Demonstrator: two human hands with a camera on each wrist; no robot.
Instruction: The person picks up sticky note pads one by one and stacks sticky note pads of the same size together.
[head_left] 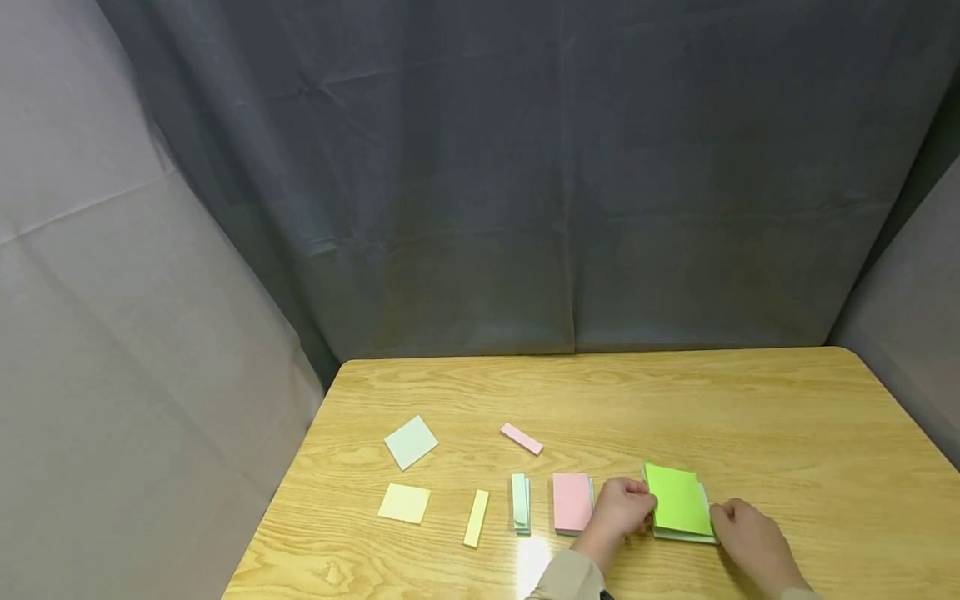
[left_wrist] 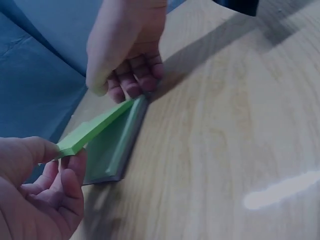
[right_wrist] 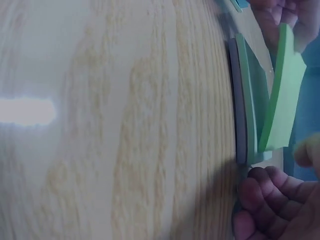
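My left hand [head_left: 619,510] pinches the left edge of a bright green sticky-note pad [head_left: 678,500] between thumb and fingers. In the left wrist view that pad [left_wrist: 90,131] slants upward, its raised edge apart from the stack of pads [left_wrist: 112,157] below. The stack has a pale green pad over a darker one. At the right end of the stack, my right hand [head_left: 753,537] has its fingertips against or very near the edge; contact is hard to tell. Its thumb stands apart from the fingers in the right wrist view.
Left of my hands lie a pink pad stack [head_left: 572,502], narrow pale green strips [head_left: 520,500], a yellow strip [head_left: 476,518] and a pink strip [head_left: 522,438]. Farther left are a pale yellow pad [head_left: 405,503] and a pale green pad [head_left: 411,442]. Grey curtains [head_left: 480,208] surround the wooden table [head_left: 675,400].
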